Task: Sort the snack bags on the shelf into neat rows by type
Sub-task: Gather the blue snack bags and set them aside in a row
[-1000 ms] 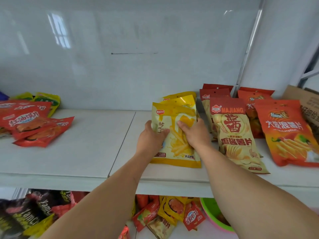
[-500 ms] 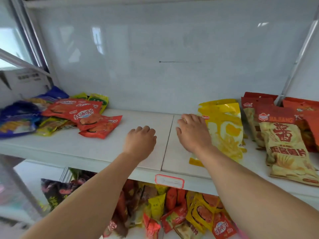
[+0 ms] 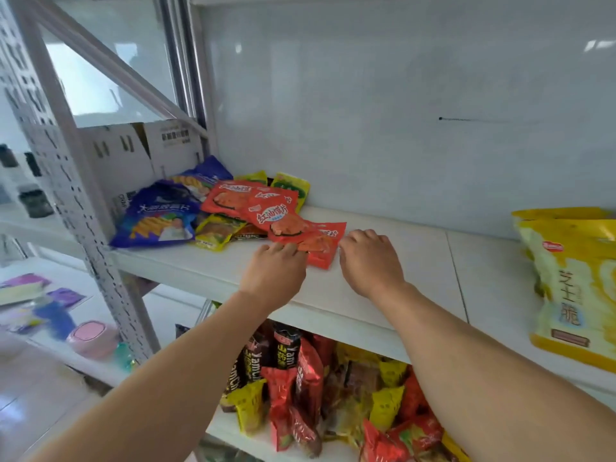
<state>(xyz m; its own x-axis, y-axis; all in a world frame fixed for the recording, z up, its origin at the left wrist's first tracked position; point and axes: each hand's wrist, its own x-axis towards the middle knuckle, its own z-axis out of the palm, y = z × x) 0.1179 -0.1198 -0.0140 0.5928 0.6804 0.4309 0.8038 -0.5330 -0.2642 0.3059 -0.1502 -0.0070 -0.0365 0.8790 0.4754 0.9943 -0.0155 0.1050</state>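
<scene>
A loose pile of snack bags lies at the left end of the white shelf [image 3: 383,295]: several small red bags [image 3: 276,215], blue bags [image 3: 160,215] and yellow-green bags [image 3: 213,230]. My left hand [image 3: 276,268] rests with its fingertips on the nearest red bag [image 3: 320,245]. My right hand [image 3: 370,258] hovers just right of that bag, fingers curled, holding nothing. At the far right stand yellow chip bags [image 3: 573,285].
A perforated metal upright [image 3: 83,208] stands left of the pile, with a white cardboard box [image 3: 133,155] behind it. The lower shelf holds a heap of mixed snack bags [image 3: 300,378]. A pink container [image 3: 93,338] sits on a surface at lower left.
Both hands let go of the yellow bag on the right and moved left across the shelf to the red bags. The view swung left with them.
</scene>
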